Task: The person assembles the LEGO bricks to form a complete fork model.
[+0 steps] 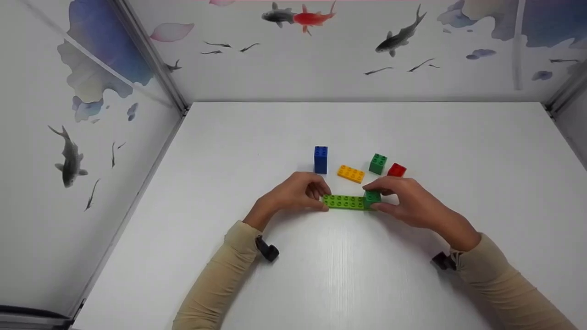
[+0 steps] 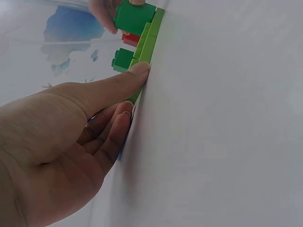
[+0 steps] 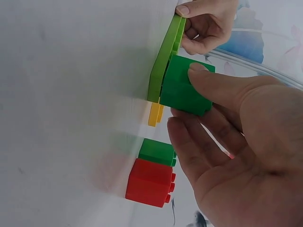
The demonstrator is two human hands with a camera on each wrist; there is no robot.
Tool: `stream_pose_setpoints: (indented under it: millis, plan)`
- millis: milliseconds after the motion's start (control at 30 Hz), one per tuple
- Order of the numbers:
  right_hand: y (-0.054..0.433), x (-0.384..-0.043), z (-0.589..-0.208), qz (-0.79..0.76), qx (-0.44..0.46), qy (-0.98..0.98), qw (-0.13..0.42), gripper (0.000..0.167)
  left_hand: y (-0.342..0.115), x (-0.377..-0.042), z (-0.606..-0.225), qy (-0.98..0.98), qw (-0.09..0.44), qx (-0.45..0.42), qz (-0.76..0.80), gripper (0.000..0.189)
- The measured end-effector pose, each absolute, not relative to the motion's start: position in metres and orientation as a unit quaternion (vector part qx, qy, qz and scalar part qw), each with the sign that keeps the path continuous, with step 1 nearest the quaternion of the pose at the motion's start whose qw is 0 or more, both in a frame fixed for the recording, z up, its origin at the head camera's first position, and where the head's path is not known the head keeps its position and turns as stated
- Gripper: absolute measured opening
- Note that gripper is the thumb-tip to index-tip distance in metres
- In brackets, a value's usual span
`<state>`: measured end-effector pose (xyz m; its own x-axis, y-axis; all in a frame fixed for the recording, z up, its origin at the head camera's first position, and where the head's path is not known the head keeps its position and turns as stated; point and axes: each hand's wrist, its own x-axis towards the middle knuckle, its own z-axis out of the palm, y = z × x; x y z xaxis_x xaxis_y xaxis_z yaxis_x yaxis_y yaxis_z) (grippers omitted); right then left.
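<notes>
A long light green building brick [image 1: 343, 202] lies flat on the table, studs up. My left hand [image 1: 300, 192] pinches its left end between thumb and fingers, as the left wrist view also shows. At the other end, my right hand [image 1: 408, 199] grips a dark green brick [image 3: 182, 82] that stands on the studs of the long brick. In the right wrist view the thumb lies on one face of this brick and the fingers are at its far side. A thin gap shows along part of the seam between the two bricks.
Behind the hands stand a tall blue brick [image 1: 321, 160], a flat yellow brick [image 1: 351, 173], a second dark green brick [image 1: 378, 164] and a red brick [image 1: 397, 170], the red one close to my right hand. White panels with painted fish [image 1: 399, 39] border the white table [image 1: 257, 128].
</notes>
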<state>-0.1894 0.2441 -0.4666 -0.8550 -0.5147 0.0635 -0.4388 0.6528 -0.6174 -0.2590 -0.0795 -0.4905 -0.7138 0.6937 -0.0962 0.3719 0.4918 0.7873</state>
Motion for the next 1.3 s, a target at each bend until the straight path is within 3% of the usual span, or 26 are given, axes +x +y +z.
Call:
stream_pose_setpoints:
  millis: [400, 1300]
  plan:
    - [0.2387, -0.1884, -0.4617, -0.319, -0.253, 0.909, 0.084, 0.046, -0.0794, -0.2582, -0.4911, 0.838, 0.204, 0.316, 0.394, 0.032]
    - [0.2375, -0.1852, -0.4617, -0.281, -0.264, 0.92, 0.07, 0.052, -0.0785, -0.2582, -0.4942, 0.841, 0.193, 0.316, 0.395, 0.031]
